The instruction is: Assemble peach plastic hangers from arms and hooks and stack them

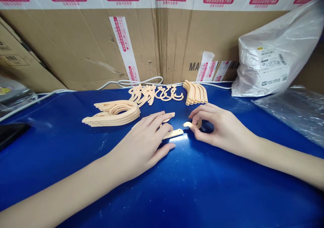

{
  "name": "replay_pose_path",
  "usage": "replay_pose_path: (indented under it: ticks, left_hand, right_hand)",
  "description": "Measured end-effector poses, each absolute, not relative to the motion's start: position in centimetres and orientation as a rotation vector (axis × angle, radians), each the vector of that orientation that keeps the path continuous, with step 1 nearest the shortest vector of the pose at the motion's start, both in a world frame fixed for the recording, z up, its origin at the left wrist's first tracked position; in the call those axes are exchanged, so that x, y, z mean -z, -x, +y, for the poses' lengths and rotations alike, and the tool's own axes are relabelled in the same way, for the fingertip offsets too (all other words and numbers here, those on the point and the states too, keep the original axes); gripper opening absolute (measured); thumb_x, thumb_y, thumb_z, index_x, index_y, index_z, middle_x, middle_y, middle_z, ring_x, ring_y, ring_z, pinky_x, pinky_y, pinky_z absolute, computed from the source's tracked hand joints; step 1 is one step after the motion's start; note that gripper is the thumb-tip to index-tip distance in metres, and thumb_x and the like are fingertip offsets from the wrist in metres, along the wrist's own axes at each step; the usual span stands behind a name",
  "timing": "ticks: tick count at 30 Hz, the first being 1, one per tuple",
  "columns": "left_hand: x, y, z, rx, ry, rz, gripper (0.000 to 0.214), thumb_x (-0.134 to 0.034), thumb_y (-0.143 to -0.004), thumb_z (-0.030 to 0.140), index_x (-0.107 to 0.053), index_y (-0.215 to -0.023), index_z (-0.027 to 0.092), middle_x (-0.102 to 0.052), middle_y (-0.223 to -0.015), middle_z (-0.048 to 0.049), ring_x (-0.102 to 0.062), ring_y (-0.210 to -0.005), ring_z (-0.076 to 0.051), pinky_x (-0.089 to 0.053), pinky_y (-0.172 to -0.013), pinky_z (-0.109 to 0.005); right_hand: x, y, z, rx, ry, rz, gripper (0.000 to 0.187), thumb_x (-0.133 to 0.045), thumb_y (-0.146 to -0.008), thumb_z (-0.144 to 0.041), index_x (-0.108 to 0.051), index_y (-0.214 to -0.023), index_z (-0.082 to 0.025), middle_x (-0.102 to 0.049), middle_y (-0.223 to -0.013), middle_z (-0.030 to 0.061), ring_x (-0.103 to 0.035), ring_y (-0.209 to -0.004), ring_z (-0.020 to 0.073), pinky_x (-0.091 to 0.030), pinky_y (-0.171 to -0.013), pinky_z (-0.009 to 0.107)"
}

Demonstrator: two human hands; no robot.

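Observation:
My left hand (145, 138) lies on the blue table (177, 187) with its fingers closed over a flat peach plastic piece (174, 132) whose end sticks out to the right. My right hand (217, 128) pinches a small curved peach hook piece (192, 124) between thumb and fingers, right beside that end. A stack of peach hanger-shaped parts (113, 115) lies to the left of my left hand.
At the back of the table are a row of small peach hooks (157, 94) and a bundle of curved strips (194, 93). Cardboard boxes (101, 45) stand behind. White cables (76, 90) run along them. A plastic-wrapped parcel (270, 62) sits at the right.

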State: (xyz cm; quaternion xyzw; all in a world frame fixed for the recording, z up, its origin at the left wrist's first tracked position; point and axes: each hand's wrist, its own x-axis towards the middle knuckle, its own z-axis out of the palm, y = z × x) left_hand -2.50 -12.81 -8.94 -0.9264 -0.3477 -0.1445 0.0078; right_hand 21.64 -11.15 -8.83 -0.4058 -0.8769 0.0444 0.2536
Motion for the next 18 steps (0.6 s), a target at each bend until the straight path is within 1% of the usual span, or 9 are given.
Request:
replay_pose_path:
  ticks: [3,5,7,9,11,13,16,18]
  left_hand:
    - [9.4,2.42,-12.65,0.369,2.942,-1.104,0.023,-0.042,-0.098,0.036,-0.054,-0.102,0.017,-0.042,-0.147,-0.013,-0.029,-0.141,-0.031,-0.033,-0.111,-0.053]
    - [9.5,2.36,-12.6,0.351,2.973,-1.129,0.022,-0.039,-0.099,0.034,-0.052,-0.098,0.017,-0.041,-0.147,-0.0144,-0.026,-0.142,-0.031,-0.028,-0.114,-0.055]
    - [9.46,2.31,-12.59,0.347,3.007,-1.164,0.02,-0.038,-0.099,0.034,-0.05,-0.097,0.017,-0.041,-0.147,-0.0153,-0.027,-0.142,-0.032,-0.028,-0.113,-0.058]
    - [9.39,2.28,-12.61,0.354,3.034,-1.19,0.02,-0.037,-0.1,0.033,-0.049,-0.096,0.017,-0.043,-0.146,-0.016,-0.029,-0.141,-0.032,-0.03,-0.112,-0.059]
    - [9.34,2.29,-12.66,0.38,3.055,-1.192,0.019,-0.036,-0.1,0.032,-0.047,-0.096,0.018,-0.042,-0.146,-0.0164,-0.03,-0.141,-0.031,-0.031,-0.111,-0.058]
    - [9.32,2.33,-12.74,0.437,3.066,-1.188,0.017,-0.035,-0.101,0.031,-0.046,-0.098,0.018,-0.042,-0.146,-0.0157,-0.032,-0.14,-0.029,-0.032,-0.111,-0.057]
    - [9.3,2.39,-12.92,0.54,3.062,-1.205,0.015,-0.036,-0.101,0.031,-0.045,-0.101,0.019,-0.043,-0.146,-0.0139,-0.035,-0.138,-0.027,-0.033,-0.111,-0.055]
    - [9.26,2.42,-13.04,0.586,3.069,-1.229,0.012,-0.037,-0.1,0.029,-0.044,-0.101,0.02,-0.043,-0.146,-0.0132,-0.035,-0.138,-0.026,-0.033,-0.112,-0.054]
  right_hand:
    - [8.79,-21.62,-11.2,-0.203,1.102,-2.346,0.006,-0.059,-0.08,-0.021,-0.055,-0.076,-0.018,-0.062,-0.078,0.0029,-0.057,-0.075,0.0169,-0.046,-0.071,0.031]
    - [8.73,-21.66,-11.24,-0.226,1.091,-2.349,0.008,-0.057,-0.083,-0.023,-0.053,-0.078,-0.019,-0.059,-0.074,0.0008,-0.055,-0.069,0.0145,-0.044,-0.066,0.028]
    - [8.69,-21.73,-11.29,-0.219,1.054,-2.391,0.01,-0.054,-0.087,-0.025,-0.05,-0.08,-0.019,-0.056,-0.074,-0.0003,-0.053,-0.063,0.0119,-0.042,-0.061,0.025]
    - [8.7,-21.78,-11.36,-0.17,1.008,-2.467,0.015,-0.047,-0.093,-0.027,-0.049,-0.081,-0.019,-0.055,-0.074,-0.0003,-0.051,-0.058,0.0102,-0.04,-0.056,0.023]
    - [8.71,-21.76,-11.48,-0.073,0.985,-2.552,0.025,-0.037,-0.099,-0.029,-0.05,-0.082,-0.018,-0.056,-0.073,0.0007,-0.051,-0.054,0.01,-0.037,-0.052,0.023]
    - [8.68,-21.68,-11.65,-0.014,0.987,-2.613,0.034,-0.028,-0.102,-0.033,-0.053,-0.084,-0.017,-0.058,-0.076,0.0024,-0.053,-0.053,0.0111,-0.037,-0.051,0.024]
    - [8.58,-21.56,-11.93,-0.088,1.014,-2.618,0.036,-0.032,-0.099,-0.046,-0.053,-0.095,-0.016,-0.061,-0.081,0.0036,-0.058,-0.057,0.0135,-0.039,-0.052,0.026]
    - [8.57,-21.5,-12.06,-0.145,1.048,-2.613,0.035,-0.035,-0.098,-0.048,-0.05,-0.097,-0.017,-0.062,-0.083,0.004,-0.059,-0.06,0.0143,-0.04,-0.053,0.026]
